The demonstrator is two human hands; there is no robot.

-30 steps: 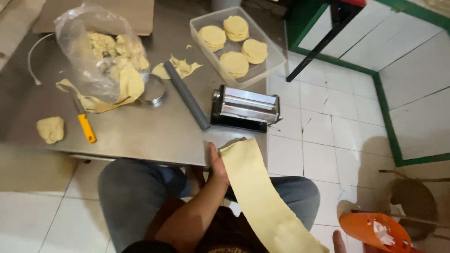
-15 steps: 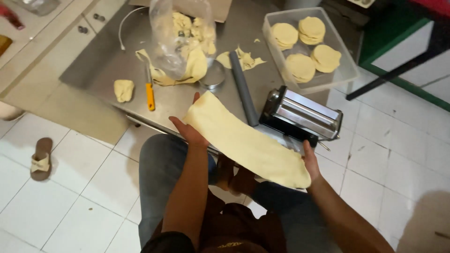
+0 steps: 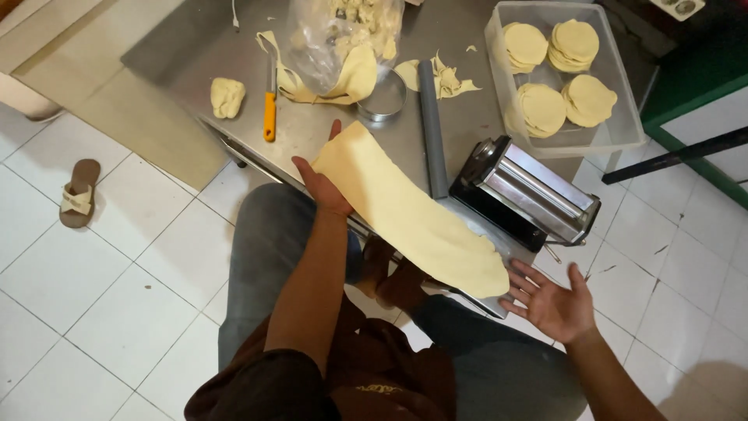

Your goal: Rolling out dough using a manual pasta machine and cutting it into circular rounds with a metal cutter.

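A long, pale sheet of dough [image 3: 409, 210] stretches slantwise across the near edge of the steel tabletop [image 3: 327, 129], its far end draped over the left hand [image 3: 323, 183] and its near end lying just beside the right hand [image 3: 549, 300]. The left hand sits under the sheet's upper edge, palm up and fingers [image 3: 305, 168] spread flat beneath it, likely so the soft dough hangs without tearing or folding. The left forearm reaches straight out from the body over the lap.

The right hand is turned palm up, fingers spread wide and holding nothing, just off the sheet's lower end, near the front of the pasta roller [image 3: 530, 195]. The forearm comes in from the lower right.

Farther off lie a grey rolling pin [image 3: 431, 125], a round metal cutter [image 3: 382, 97], a clear bag of dough scraps [image 3: 347, 39], an orange-handled knife [image 3: 269, 113], a lump of dough [image 3: 227, 97] and a clear tub [image 3: 623, 117] holding stacks of cut dough rounds [image 3: 557, 78]. A sandal [image 3: 78, 193] rests on the tiled floor to the left.
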